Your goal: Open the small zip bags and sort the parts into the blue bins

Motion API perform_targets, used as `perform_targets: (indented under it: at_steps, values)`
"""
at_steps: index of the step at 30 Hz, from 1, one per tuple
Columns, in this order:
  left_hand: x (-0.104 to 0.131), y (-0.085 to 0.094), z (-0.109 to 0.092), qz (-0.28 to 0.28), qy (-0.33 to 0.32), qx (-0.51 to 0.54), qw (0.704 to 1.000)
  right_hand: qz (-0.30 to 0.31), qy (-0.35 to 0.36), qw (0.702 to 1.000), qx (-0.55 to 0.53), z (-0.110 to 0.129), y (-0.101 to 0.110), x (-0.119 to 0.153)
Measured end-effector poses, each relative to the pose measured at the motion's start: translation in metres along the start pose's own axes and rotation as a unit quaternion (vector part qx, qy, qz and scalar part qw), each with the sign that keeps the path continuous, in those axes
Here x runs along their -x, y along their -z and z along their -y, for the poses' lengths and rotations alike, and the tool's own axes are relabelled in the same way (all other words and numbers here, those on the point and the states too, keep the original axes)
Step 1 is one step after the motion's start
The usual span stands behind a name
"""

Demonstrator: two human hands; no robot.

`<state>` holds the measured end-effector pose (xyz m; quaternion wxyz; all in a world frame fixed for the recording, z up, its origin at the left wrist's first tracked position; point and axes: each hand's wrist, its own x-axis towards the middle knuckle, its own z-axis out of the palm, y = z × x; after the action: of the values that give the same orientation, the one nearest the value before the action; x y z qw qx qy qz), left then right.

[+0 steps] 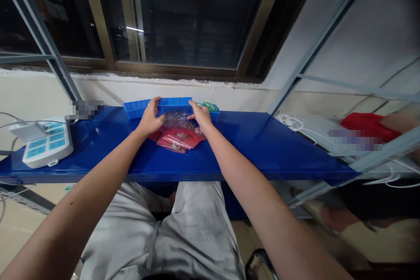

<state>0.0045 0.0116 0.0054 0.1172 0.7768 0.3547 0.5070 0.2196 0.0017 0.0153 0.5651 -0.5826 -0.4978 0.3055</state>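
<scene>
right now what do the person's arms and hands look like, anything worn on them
Both arms are bare from the near edge of the picture to the fingertips: no sleeves, gloves, watch, bracelets or visible rings on the left hand or the right hand. The fingers are slim. Lower down, light grey trousers show on the person's lap.

A white power strip [47, 142] lies on the blue bench [269, 148], left of centre

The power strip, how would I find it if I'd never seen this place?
Look along the long blue shelf under the dark window, far out past the person's left hand. Near that end of the shelf lies the power strip, with a white plug block sitting on it. It is the only white, flat box with pale blue sockets; the things between the hands are red packets.
</scene>
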Motion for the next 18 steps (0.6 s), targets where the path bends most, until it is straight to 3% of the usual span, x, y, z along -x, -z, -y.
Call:
perform_targets:
  at_steps: [5,13,18]
  values:
    - [-0.0027,0.0002,0.0006,-0.007,0.002,0.064,0.998,-0.006,-0.002,1.0,-0.017,-0.0005,-0.0009,-0.0007]
    - [-0.004,0.0032,-0.0021,-0.047,-0.031,0.072,0.996,-0.016,0.037,0.999,0.011,0.0056,0.0031,0.0015]
    - [-0.0059,0.0013,0.0043,-0.074,-0.007,0.069,0.995,-0.028,0.06,0.998,0.021,0.0054,0.0037,0.0009]
